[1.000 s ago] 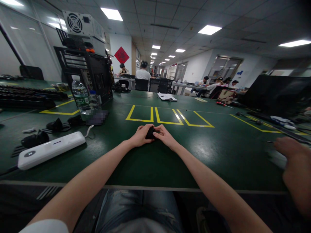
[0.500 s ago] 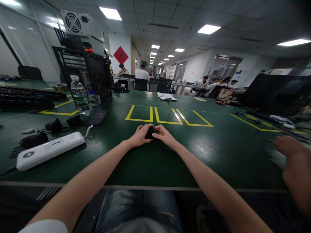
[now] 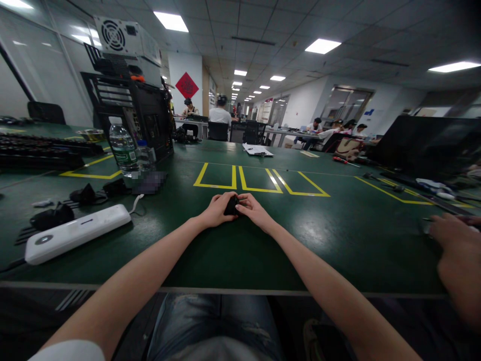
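A small black object (image 3: 232, 205), its kind too dark to make out, is between my two hands just above or on the green table (image 3: 240, 250). My left hand (image 3: 218, 210) curls round its left side, thumb toward me and fingers on the far side. From the right, my right hand (image 3: 252, 208) presses its fingertips and thumb against the object. Most of the object's surface is covered by my fingers. Beyond the hands, yellow tape outlines (image 3: 261, 190) mark the tabletop.
At left lie a white power bank-like device (image 3: 78, 234) and black parts (image 3: 52, 215). A water bottle (image 3: 123, 148) stands before a black computer case (image 3: 131, 110). Papers (image 3: 257, 150) lie farther back. A co-worker's hand (image 3: 453, 233) and a dark monitor (image 3: 432, 145) are at right.
My hands stay around the black object, with only a slight shift of the right fingers. At the right edge, the co-worker's hand has moved a little.
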Demonstrator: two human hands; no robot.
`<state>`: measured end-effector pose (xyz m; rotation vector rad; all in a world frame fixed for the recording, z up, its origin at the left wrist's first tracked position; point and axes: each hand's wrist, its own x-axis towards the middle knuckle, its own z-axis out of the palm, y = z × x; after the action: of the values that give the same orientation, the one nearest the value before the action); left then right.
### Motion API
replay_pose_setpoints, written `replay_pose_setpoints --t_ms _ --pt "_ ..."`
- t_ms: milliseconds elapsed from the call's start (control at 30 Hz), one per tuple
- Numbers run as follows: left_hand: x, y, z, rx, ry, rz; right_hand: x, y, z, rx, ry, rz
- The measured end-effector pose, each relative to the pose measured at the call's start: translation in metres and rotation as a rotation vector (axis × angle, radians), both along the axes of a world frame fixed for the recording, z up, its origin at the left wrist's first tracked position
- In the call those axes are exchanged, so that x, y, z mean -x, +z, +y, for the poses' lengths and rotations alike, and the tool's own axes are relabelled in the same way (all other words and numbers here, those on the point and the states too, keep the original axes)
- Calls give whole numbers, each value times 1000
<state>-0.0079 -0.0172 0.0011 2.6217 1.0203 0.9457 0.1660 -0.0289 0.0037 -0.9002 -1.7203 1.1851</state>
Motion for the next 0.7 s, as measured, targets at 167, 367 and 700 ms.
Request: replay_pose_setpoints --t_ms 167,367,700 --pt "0 -2 2 -11 10 9 0 -2 2 -3 21 4" --pt "0 0 1 -15 0 9 1 3 -2 -21 39 43" --pt "0 1 -1 13 5 -1 2 8 -6 34 -12 -16"
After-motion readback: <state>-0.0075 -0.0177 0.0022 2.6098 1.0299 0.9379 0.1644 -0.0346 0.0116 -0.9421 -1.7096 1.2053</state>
